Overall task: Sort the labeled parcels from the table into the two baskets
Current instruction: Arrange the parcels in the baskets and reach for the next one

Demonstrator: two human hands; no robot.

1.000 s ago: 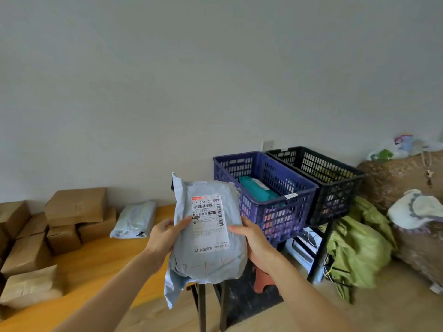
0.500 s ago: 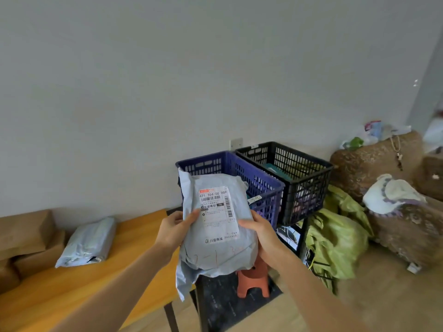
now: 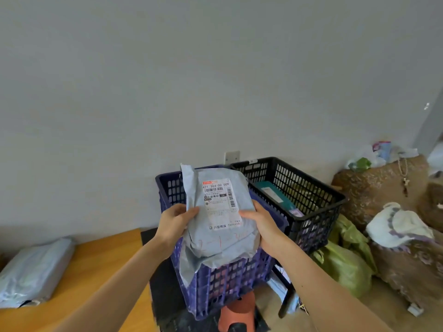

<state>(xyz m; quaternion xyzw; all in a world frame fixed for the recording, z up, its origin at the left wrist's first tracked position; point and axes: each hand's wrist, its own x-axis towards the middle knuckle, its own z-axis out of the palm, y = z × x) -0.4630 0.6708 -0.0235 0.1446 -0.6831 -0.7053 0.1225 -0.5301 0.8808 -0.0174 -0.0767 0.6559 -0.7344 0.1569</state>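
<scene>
Two hands: we are grasping the grey parcel (image 3: 215, 243) at frame centre, left hand (image 3: 176, 222) and right hand (image 3: 263, 226) pinching its sides, label (image 3: 219, 202) facing us, likely for reading, in front of the blue basket (image 3: 227, 283).

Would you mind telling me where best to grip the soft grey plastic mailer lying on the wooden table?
Probably its right long edge, reached from the right over bare tabletop. The soft grey plastic mailer lies flat and puffy on the wooden table, so slack film there could be pinched from above; its left end runs out of frame.
</scene>
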